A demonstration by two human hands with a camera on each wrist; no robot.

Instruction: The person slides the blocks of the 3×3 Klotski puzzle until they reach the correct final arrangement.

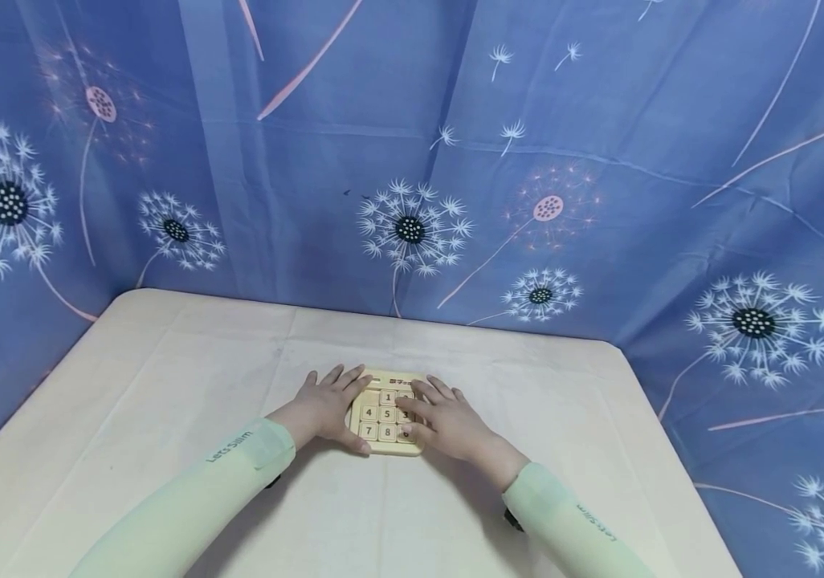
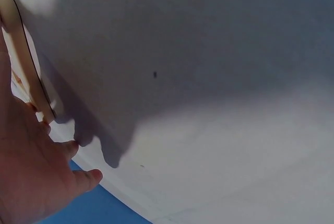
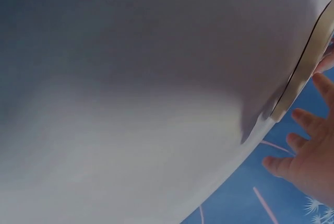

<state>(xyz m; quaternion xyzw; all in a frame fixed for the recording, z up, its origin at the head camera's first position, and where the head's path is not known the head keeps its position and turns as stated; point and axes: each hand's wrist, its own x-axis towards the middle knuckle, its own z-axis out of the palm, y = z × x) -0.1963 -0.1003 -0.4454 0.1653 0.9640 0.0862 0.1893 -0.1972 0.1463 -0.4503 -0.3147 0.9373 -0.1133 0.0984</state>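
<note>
A pale yellow number slide puzzle point(image 1: 386, 451) lies flat on the table, with an empty slot at its upper left. Its tiles read 1 and 2 on top, 4, 5, 3 in the middle, 7, 8, 6 below; the right column is partly covered. My left hand point(image 1: 321, 408) holds the left side, thumb at the near corner and index finger at the far edge. Over the right side lies my right hand point(image 1: 455, 425), fingers extended, fingertips on the right-column tiles. Both wrist views catch only the puzzle's side edge point(image 2: 28, 62) point(image 3: 302, 70).
A cream cloth covers the table point(image 1: 188, 385). Behind it and along both sides hangs a blue curtain point(image 1: 296, 201) with dandelion prints. Light green sleeves point(image 1: 202, 490) cover both forearms.
</note>
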